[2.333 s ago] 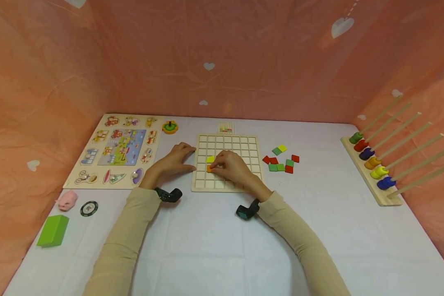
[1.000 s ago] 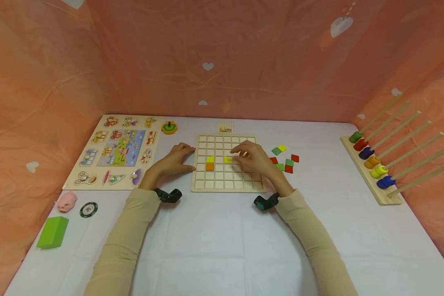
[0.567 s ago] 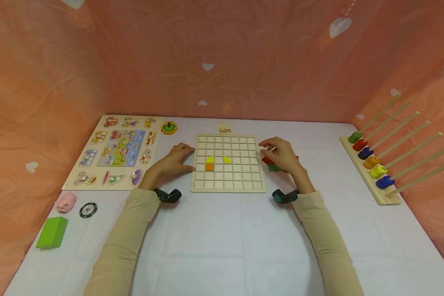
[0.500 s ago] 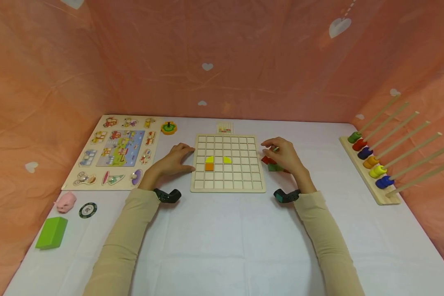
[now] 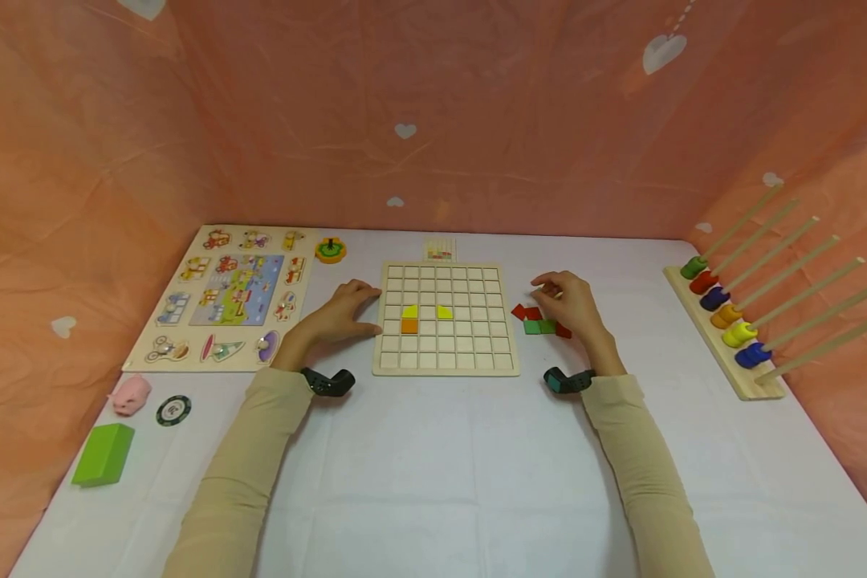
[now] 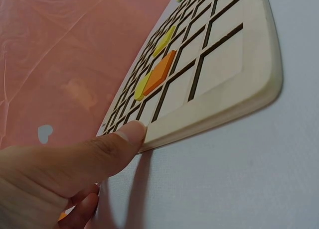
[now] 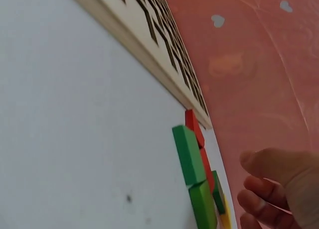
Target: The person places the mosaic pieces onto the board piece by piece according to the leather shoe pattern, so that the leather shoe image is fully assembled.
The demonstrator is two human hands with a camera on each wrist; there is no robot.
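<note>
Left hand (image 5: 339, 311): rests on the white counter (image 5: 433, 466) at the left edge of the wooden grid board (image 5: 444, 365); the thumb tip presses the board's rim, fingers relaxed and holding nothing. The left wrist view shows only the thumb clearly.
Right hand (image 5: 574, 305): hovers over the loose coloured tiles (image 5: 539, 326) just right of the board, fingers loosely curled and narrow. The hand covers several tiles, so whether it pinches one cannot be told.
Grid board: lies flat at the counter's middle. Two yellow pieces (image 5: 410, 311) sit in one row with one free cell between them; an orange tile (image 5: 409, 327) fills the cell below the left one.
Loose tiles: red and green squares touching in a small cluster; the right wrist view cuts off the far ones.
Small card (image 5: 441, 250): behind the board, print too small to read.
Left side: picture puzzle board (image 5: 188, 357), pink pig (image 5: 132, 393), round chip (image 5: 173, 409), green block (image 5: 103, 452).
Right side: peg rack (image 5: 722, 357) with coloured rings; its rod tips run to the frame edge.
</note>
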